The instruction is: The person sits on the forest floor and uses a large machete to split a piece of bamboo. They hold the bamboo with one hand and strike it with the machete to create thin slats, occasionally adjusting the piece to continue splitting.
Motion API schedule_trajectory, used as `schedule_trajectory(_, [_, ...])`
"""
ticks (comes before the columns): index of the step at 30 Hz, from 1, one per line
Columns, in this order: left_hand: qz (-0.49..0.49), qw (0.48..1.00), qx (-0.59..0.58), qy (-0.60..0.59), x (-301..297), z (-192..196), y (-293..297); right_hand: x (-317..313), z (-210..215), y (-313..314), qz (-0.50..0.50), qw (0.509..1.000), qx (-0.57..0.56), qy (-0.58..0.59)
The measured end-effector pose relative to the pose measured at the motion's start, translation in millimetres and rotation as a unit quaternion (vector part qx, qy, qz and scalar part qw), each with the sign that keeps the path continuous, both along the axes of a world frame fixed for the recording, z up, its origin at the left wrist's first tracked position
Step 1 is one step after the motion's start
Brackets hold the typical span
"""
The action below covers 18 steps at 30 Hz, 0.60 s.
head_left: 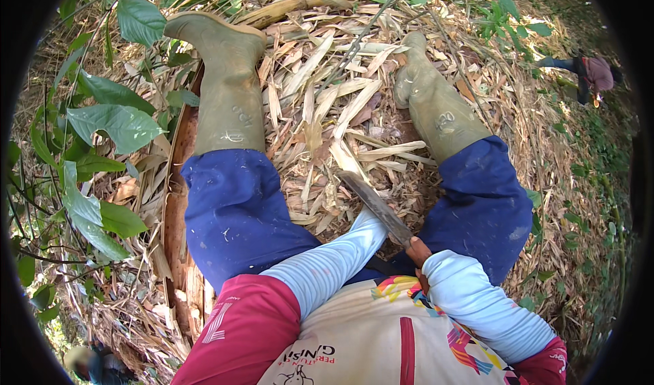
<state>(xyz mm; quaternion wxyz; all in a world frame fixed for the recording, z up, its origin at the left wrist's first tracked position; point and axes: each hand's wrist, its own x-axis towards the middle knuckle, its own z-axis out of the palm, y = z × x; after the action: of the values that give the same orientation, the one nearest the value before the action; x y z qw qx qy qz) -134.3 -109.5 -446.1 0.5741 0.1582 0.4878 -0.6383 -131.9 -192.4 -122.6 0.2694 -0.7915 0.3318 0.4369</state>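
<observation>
My right hand [417, 251] is closed round the handle of a machete [376, 205], low between my knees. Its dark, worn blade slants up and left, away from my body. My left forearm, in a light blue sleeve [334, 262], reaches across to the blade. The left hand itself is hidden at the sleeve's end, beside or under the blade, so its fingers do not show. Just beyond the blade tip lies a pale split strip of wood [349, 161], among many dry shavings and bark strips [320, 105].
My legs, in blue trousers [235, 208] and olive rubber boots [231, 92], are spread wide. A reddish-brown log [178, 221] runs along the left leg. Leafy green branches [112, 122] crowd the left side. One person [596, 75] is far right, another [102, 368] lower left.
</observation>
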Motion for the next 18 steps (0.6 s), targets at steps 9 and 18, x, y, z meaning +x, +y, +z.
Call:
schedule_trajectory(9, [0.016,0.997,-0.076,-0.027,1.1,-2.6,-0.2,18.5,-2.3,4.3,0.041,0.998,-0.021,-0.038])
schedule_trajectory(18, [-0.032,0.999,-0.009,-0.034,11.7,22.0,-8.5,-3.4,-10.1,2.1,0.069,0.994,-0.028,-0.077])
